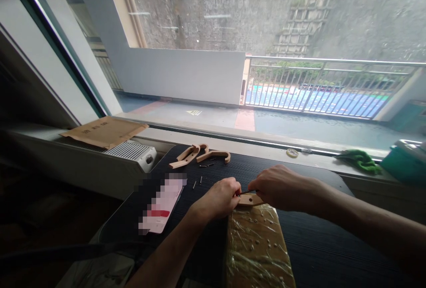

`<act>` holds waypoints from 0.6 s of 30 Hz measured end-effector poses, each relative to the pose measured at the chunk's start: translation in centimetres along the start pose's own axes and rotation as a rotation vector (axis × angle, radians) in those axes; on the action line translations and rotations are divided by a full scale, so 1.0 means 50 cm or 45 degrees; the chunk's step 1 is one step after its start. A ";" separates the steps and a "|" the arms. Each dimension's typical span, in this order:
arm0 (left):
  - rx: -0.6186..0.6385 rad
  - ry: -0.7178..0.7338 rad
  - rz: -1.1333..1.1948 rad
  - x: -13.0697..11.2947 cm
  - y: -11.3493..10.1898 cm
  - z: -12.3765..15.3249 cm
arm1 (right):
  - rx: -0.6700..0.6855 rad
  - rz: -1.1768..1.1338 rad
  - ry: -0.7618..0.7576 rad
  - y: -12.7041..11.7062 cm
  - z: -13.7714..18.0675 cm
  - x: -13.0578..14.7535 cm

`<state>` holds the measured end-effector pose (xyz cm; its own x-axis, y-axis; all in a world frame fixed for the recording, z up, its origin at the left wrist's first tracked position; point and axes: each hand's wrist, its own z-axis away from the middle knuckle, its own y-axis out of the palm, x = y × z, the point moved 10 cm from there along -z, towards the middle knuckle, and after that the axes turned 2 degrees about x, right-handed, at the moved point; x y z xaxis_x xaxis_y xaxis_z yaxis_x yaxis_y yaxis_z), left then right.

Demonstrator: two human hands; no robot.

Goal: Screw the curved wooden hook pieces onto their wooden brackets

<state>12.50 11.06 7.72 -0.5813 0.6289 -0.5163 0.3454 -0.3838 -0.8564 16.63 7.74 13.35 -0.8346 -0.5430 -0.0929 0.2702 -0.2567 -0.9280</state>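
A pale wooden hook [250, 199] with a dark hole in it lies across the far end of a brown block wrapped in clear plastic [256, 248]. The fingers of my left hand [222, 197] are pinched together at the hook's left end, where a tiny shiny bit shows at the fingertips; what they hold is mostly hidden. From the right, my right hand [278, 188] is closed around a slim dark tool [251, 191], whose thin shaft points toward my left fingertips. The tool's handle is hidden in the hand.
More wooden hooks [214, 156] and several screws [195, 184] lie on the black table [199, 221] at the back left. A phone [166, 203] rests left of my arm. On the sill are a tape roll [292, 152], a green cloth [359, 161] and a brown envelope [106, 131].
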 end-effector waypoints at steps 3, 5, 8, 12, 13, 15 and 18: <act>0.007 0.001 0.012 0.000 -0.001 0.001 | 0.021 0.014 -0.006 0.003 -0.004 0.003; 0.001 0.005 0.007 0.000 -0.002 0.001 | 0.009 0.021 -0.022 0.001 -0.006 0.006; -0.003 0.014 -0.001 0.000 -0.003 0.002 | 0.013 0.080 -0.048 0.000 -0.011 0.013; 0.019 0.040 0.017 -0.002 -0.003 0.002 | 0.045 0.220 -0.118 0.000 -0.021 0.030; 0.028 0.044 0.019 -0.002 -0.002 0.002 | 0.046 0.253 -0.134 -0.001 -0.023 0.035; 0.050 0.044 0.027 -0.002 -0.001 0.001 | 0.045 0.316 -0.158 -0.006 -0.029 0.044; 0.077 0.053 0.052 -0.002 0.001 -0.002 | 0.089 0.392 -0.163 -0.011 -0.036 0.055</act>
<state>12.64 11.07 7.74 -0.5361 0.6387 -0.5519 0.3224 -0.4493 -0.8332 13.33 7.86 12.95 -0.6430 -0.6984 -0.3143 0.5358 -0.1169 -0.8362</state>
